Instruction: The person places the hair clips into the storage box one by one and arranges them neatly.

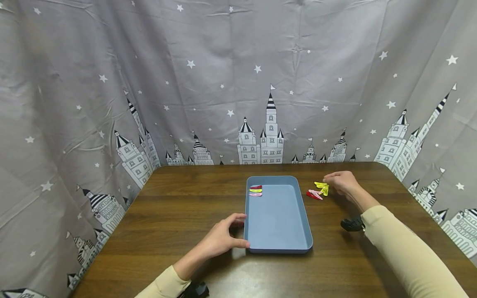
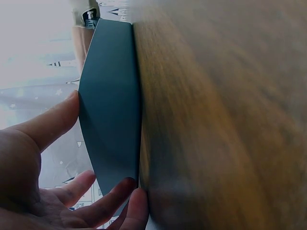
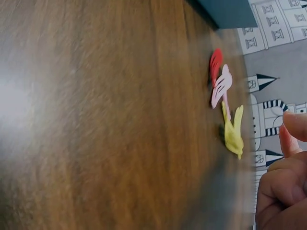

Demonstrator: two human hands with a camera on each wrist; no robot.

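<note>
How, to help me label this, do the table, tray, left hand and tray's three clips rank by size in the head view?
1. Table
2. Tray
3. Left hand
4. Red clip, yellow clip, pink clip: look alike, unranked

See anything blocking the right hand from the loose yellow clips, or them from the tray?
Nothing visible blocks the right hand from the yellow clips. Toward the tray lie pink and red clips, then its raised wall.

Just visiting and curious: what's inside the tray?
Three clips, red, yellow and pink, lie near the far left corner of the tray. Whatever is directly beneath them is covered.
</note>
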